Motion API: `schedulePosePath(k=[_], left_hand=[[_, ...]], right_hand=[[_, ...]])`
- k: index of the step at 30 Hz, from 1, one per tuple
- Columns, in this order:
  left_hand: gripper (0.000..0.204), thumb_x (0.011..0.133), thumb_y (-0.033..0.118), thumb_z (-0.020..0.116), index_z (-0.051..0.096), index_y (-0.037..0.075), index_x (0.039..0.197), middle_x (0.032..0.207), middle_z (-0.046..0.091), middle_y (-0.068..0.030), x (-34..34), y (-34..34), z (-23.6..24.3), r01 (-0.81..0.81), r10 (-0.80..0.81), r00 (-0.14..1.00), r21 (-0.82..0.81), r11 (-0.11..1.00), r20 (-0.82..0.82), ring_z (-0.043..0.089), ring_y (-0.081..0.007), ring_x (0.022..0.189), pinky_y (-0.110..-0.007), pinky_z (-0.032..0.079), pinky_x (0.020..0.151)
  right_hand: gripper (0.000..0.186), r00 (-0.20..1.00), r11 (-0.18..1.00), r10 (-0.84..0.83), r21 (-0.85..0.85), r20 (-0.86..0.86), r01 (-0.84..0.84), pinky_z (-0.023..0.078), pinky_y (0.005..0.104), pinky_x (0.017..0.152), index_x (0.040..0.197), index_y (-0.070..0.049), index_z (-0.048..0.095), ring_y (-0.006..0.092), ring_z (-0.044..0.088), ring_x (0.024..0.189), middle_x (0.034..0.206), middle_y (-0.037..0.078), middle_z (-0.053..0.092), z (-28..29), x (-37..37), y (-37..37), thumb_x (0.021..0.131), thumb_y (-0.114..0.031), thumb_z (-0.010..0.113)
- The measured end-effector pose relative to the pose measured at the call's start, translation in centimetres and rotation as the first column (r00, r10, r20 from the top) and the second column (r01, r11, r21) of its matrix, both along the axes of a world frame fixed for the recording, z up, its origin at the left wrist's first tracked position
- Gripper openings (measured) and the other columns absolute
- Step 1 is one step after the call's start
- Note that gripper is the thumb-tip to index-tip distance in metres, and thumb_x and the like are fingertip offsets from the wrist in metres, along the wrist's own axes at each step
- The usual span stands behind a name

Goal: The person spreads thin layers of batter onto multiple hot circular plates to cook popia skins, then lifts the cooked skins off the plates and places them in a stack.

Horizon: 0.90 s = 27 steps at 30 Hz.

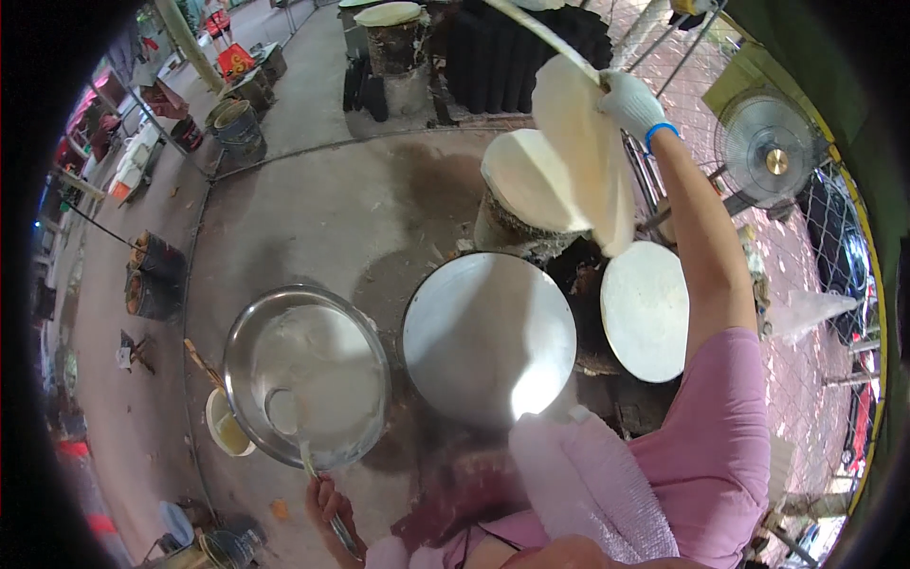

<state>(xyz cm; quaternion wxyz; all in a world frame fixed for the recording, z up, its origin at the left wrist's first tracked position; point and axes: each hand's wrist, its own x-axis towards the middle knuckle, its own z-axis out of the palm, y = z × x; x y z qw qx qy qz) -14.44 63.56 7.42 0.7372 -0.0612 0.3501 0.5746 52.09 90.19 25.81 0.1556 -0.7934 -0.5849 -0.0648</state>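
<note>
My left hand (327,505) is closed round the handle of a ladle (282,411), whose head rests in white liquid inside a wide steel bowl (370,355). High at the right, my right hand (626,100), in a white glove, grips a long pale stick (536,28) with a thin off-white sheet (573,142) hanging beside it, over a round sheet (519,180) atop a sooty cylinder. Below centre lies a round metal griddle (469,332), bare on top with a bright glare; to its right is a white disc (640,308), partly behind my arm.
A fan (770,142) and wire fence stand on the right. Black stacked pieces (498,66) and another cylinder (398,71) are at the back. Buckets (237,133) stand to the left, and a small pot (239,438) sits beside the bowl. Someone's legs (218,28) show far back.
</note>
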Motion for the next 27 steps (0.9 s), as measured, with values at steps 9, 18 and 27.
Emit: schedulePosePath(k=[9, 18, 27], left_hand=[[0.036, 0.104, 0.026, 0.026, 0.045, -0.004, 0.113, 0.065, 0.043, 0.0032, 0.8, -3.7, -0.3, -0.004, 0.003, 1.0, 0.072, 0.997, 0.007, 0.042, -0.0055, 0.04, -0.024, 0.033, 0.041], [0.028, 0.103, 0.032, 0.034, 0.05, 0.009, 0.106, 0.062, 0.038, 0.0092, 7.1, -3.2, 7.1, -0.102, -0.05, 0.846, -0.254, 0.962, -0.53, 0.028, -0.0036, 0.039, -0.022, 0.027, 0.04], [0.018, 0.098, 0.025, 0.047, 0.053, 0.01, 0.093, 0.06, 0.038, 0.0053, -0.7, 2.1, -0.2, 0.204, -0.23, 0.918, -0.112, 0.973, -0.323, 0.026, -0.0006, 0.038, -0.018, 0.025, 0.039]], right_hand=[[0.04, 0.902, 0.963, 0.252, -0.183, 0.352, -0.198, 0.052, 0.0421, 0.065, 0.132, -0.01, 0.041, 0.0302, 0.064, 0.077, 0.085, 0.013, 0.065, -23.3, -0.2, 2.4, 0.092, -0.014, 0.041], [0.032, 0.975, 0.93, 0.096, -0.366, 0.201, -0.016, 0.052, 0.0414, 0.074, 0.115, -0.012, 0.052, 0.0285, 0.063, 0.092, 0.1, 0.012, 0.063, -33.0, -0.6, -0.9, 0.083, -0.012, 0.053], [0.045, 0.995, 0.949, -0.07, -0.312, -0.073, 0.044, 0.05, 0.0457, 0.076, 0.13, -0.019, 0.05, 0.0365, 0.062, 0.088, 0.1, 0.018, 0.063, -26.8, -8.9, -8.6, 0.085, -0.019, 0.056]])
